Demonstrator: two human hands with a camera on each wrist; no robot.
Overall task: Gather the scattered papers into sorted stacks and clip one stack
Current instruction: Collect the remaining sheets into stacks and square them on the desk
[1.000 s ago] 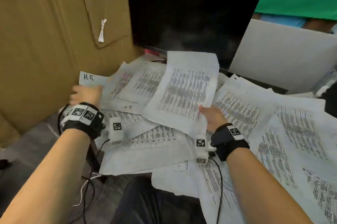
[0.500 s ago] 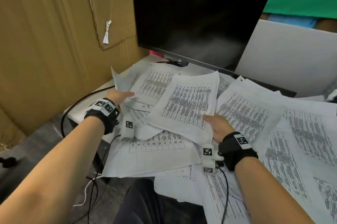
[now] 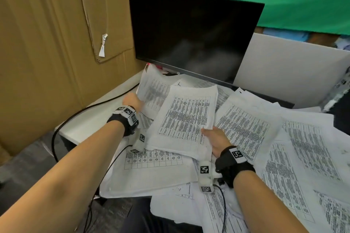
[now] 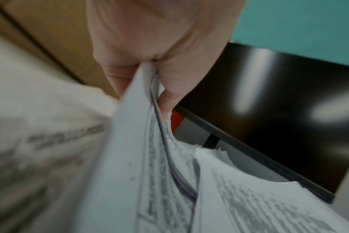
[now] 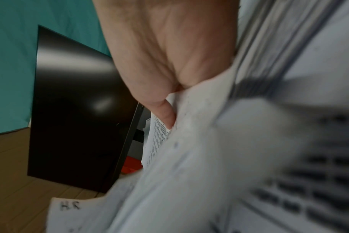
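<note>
Printed sheets with tables of text cover the desk. My left hand [image 3: 132, 100] pinches the edge of a raised bundle of sheets [image 3: 151, 92] near the monitor; the left wrist view shows the same bundle [image 4: 153, 157] clamped between thumb and fingers [image 4: 165, 97]. My right hand [image 3: 214, 138] grips the lower right edge of a lifted stack [image 3: 185, 119] in the middle, and the right wrist view shows that stack [image 5: 189, 141] held under a finger [image 5: 165, 113]. A sheet marked "HR" [image 5: 70, 206] lies below. No clip is in view.
A black monitor [image 3: 193, 32] stands at the back of the white desk [image 3: 94, 119]. A cardboard wall [image 3: 47, 43] closes the left side, a grey panel [image 3: 284, 73] the right. A black cable [image 3: 75, 117] runs over the desk's left edge. More loose sheets [image 3: 293, 157] spread to the right.
My left hand moved from the desk's left corner toward the monitor and lifted a bundle of sheets upright. My right hand kept its hold on the middle stack.
</note>
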